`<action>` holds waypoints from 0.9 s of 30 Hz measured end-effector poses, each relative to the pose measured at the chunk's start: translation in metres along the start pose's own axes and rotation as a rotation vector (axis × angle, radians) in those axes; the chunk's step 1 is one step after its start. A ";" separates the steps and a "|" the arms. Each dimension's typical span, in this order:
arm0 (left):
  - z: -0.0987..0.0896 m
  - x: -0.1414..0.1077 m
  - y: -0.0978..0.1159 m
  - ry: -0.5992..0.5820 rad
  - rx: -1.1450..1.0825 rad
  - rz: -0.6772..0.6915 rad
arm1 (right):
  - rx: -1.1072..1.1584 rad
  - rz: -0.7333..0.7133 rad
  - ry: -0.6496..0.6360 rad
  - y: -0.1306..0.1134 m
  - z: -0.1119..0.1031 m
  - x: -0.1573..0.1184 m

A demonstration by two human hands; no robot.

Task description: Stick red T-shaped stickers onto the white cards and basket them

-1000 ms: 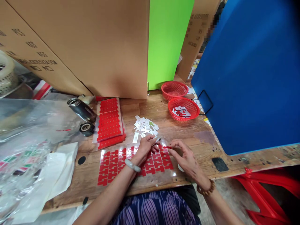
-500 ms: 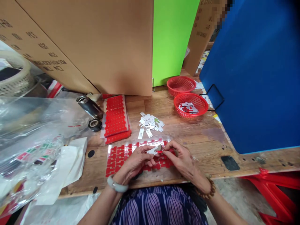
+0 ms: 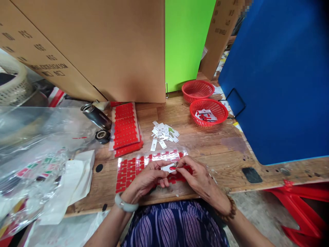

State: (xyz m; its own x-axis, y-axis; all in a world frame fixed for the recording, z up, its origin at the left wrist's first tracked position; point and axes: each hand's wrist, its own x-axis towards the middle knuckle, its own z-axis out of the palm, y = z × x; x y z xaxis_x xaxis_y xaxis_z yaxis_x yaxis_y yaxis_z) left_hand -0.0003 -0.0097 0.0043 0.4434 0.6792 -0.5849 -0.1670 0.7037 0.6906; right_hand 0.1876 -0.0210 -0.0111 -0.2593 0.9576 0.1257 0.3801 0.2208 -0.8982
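A small white piece [image 3: 168, 167] is pinched in my left hand [image 3: 150, 176], above a clear sheet of red cut-out stickers [image 3: 131, 170]. My right hand [image 3: 199, 175] closes its thumb and finger on a small red sticker [image 3: 172, 168] lying against the right end of that piece. Beyond the hands lies a loose pile of white pieces [image 3: 161, 131]. More red sticker sheets [image 3: 125, 128] are stacked to the left of the pile.
Two red baskets [image 3: 197, 90] stand at the back right, the nearer holding white and red pieces. A dark bottle [image 3: 97, 116], its cap [image 3: 102, 135] and plastic bags [image 3: 51, 137] are at left. A blue panel [image 3: 280, 85] rises at right.
The red sticker now lies flatter against the white piece, and my right fingers have come closer to it. The whole view has shifted slightly.
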 end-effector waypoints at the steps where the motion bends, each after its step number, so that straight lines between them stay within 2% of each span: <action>1: 0.000 0.000 0.000 0.001 0.003 -0.004 | -0.006 -0.003 0.001 0.000 0.000 0.000; 14: 0.002 0.001 0.002 -0.014 0.012 -0.021 | -0.005 0.008 -0.026 -0.006 -0.003 0.002; 27: -0.002 0.003 0.005 -0.028 0.033 -0.027 | 0.065 0.048 -0.055 -0.001 -0.001 0.005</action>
State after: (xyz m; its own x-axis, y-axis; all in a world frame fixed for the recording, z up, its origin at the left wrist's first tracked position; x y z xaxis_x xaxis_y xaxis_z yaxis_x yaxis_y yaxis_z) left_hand -0.0020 -0.0034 0.0054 0.4717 0.6539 -0.5915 -0.1260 0.7140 0.6887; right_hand 0.1872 -0.0167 -0.0091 -0.2909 0.9549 0.0598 0.3353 0.1603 -0.9284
